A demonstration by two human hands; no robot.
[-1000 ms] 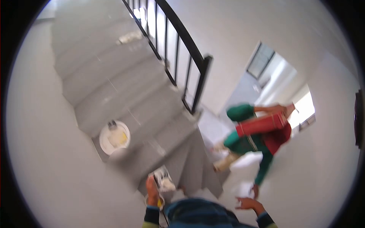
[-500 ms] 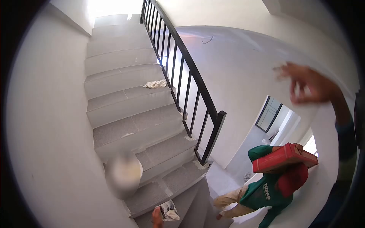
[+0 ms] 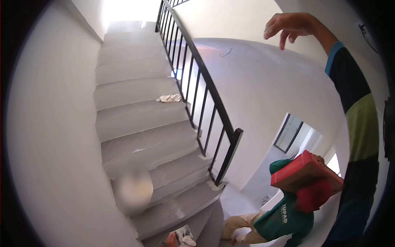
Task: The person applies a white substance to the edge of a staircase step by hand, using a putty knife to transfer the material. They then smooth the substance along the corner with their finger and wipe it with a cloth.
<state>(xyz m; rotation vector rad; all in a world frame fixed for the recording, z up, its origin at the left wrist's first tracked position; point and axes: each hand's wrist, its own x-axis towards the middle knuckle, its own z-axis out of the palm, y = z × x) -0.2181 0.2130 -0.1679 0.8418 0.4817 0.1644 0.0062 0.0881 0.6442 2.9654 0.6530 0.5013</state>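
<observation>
At the bottom edge of the head view, my left hand [image 3: 170, 240] is closed on a small dark-and-white flat object [image 3: 183, 235] with a white lump at its lower edge; its exact kind cannot be made out. My right hand [image 3: 290, 26] is raised high at the upper right, fingers apart and bent downward, holding nothing. Beneath it is the pale wall. A white bucket-like container [image 3: 133, 192], blurred, stands on a lower step at the left. A crumpled whitish cloth [image 3: 169, 98] lies on a higher step by the railing.
Grey tiled stairs [image 3: 144, 142] climb to a bright opening. A black metal railing [image 3: 205, 82] runs along their right side. Below right, a person in a green shirt [image 3: 284, 224] and red cap carries a red box [image 3: 300, 173] on the shoulder. A doorway [image 3: 294, 131] is behind.
My right hand has risen and moved left, its fingers opening from a curled, blurred pose. My left hand and its object sit lower in view. The person with the box has shifted slightly left.
</observation>
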